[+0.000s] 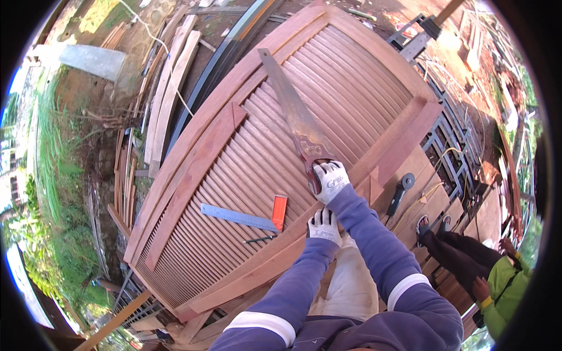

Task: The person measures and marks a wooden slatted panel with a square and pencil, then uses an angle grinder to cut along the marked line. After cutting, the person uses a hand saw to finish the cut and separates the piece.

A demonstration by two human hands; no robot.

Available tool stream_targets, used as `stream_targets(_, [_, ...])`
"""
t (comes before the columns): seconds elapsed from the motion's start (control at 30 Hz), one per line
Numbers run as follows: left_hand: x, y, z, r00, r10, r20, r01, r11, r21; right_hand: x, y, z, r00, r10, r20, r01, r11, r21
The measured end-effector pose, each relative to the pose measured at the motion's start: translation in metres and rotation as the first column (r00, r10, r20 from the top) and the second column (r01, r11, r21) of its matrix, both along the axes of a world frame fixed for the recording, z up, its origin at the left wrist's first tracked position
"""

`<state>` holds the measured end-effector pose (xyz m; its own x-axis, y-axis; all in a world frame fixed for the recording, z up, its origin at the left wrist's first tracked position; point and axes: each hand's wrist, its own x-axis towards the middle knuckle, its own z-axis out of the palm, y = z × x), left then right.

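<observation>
My right hand (332, 180), in a white glove with dark fingertips, is closed round the handle of a hand saw (294, 114). Its rusty blade points away to the upper left across a reddish louvered wooden door (345, 64). Just nearer to me, my gloved left hand (324, 226) rests on the door's near side rail, fingers apart and holding nothing. Left of that hand, a try square (238, 217) with a bluish blade and orange handle lies on the slats. A dark pencil (259, 238) lies beside it. One loose wooden strip (196, 184) rests along the door's far side.
A black tool with a round head (401, 192), like an angle grinder, lies on planks right of the door. At the lower right stands another person (497, 286) in a green top. Long boards (172, 93) and a dark metal beam (213, 67) lie beyond the door.
</observation>
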<state>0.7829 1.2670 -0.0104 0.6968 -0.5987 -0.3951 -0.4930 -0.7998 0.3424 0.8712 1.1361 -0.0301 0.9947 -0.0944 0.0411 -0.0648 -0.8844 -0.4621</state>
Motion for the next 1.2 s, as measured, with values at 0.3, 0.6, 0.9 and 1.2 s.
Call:
stream_targets(0.3, [0.000,0.006,0.001,0.995,0.033,-0.092,-0.034,0.999,-0.010,0.009,-0.001,-0.007,0.985,0.118,-0.123,-0.118,0.993,0.006])
stream_targets(0.6, [-0.001,0.038,0.006,0.994,0.112,0.009,-0.107,0.972,-0.207,0.019,-0.005,0.007,0.960,0.171,-0.224,-0.158,0.985,0.074])
stream_targets(0.9, [0.162,0.233,0.009,0.724,0.524,0.448,-0.476,0.850,-0.225,-0.100,-0.037,0.107,0.902,-0.428,-0.046,0.347,0.659,0.668])
stream_targets(1.2, [0.318,0.359,-0.027,0.835,0.295,0.466,-0.384,0.917,0.108,-0.244,0.048,0.145,0.562,-0.826,0.042,0.715,0.511,0.478])
